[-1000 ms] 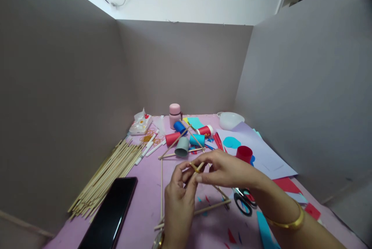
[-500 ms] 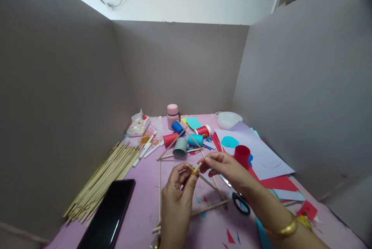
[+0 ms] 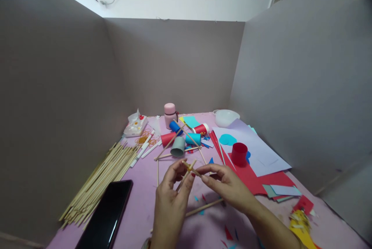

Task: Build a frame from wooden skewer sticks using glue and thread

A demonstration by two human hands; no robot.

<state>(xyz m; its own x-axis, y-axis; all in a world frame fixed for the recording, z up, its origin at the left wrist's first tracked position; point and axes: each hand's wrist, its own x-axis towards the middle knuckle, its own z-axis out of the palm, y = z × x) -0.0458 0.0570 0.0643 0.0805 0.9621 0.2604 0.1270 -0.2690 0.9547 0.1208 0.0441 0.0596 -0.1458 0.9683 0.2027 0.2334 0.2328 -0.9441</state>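
Crossed wooden sticks are hovering above the desk, your left hand's fingers pinching beside the yellow band, your right hand gripping one stick; they're probably feeling light and stiff, inviting holds close to that band.

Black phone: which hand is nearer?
Left. The left hand is to the right of the black phone, apart from it; the right hand is farther right.
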